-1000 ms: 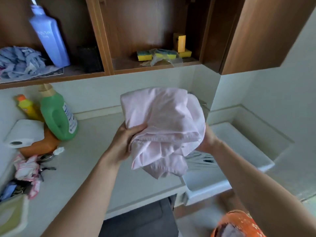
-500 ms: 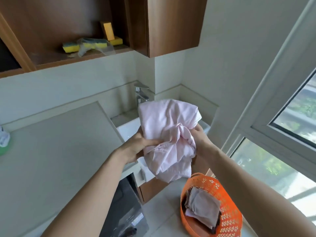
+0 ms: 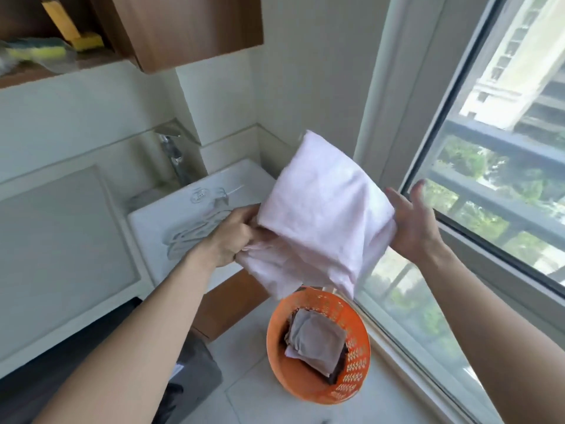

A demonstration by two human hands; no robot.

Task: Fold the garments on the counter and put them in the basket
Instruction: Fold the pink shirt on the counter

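The left hand has its fingers curled round the bunched lower left edge of the pink garment. The right hand lies flat against the garment's right edge with its fingers spread and straight. Between the hands the loosely folded garment hangs in the air, past the counter and the right rim of the white sink. Its lowest corner dangles just above the far rim of the orange basket.

The basket stands on the tiled floor, just beside the base of the window, and holds a folded grey-beige garment on top of something dark. Bare floor shows on the basket's left and near sides, while the window frame closes in its right side. The wooden cabinet hangs well above the hands.
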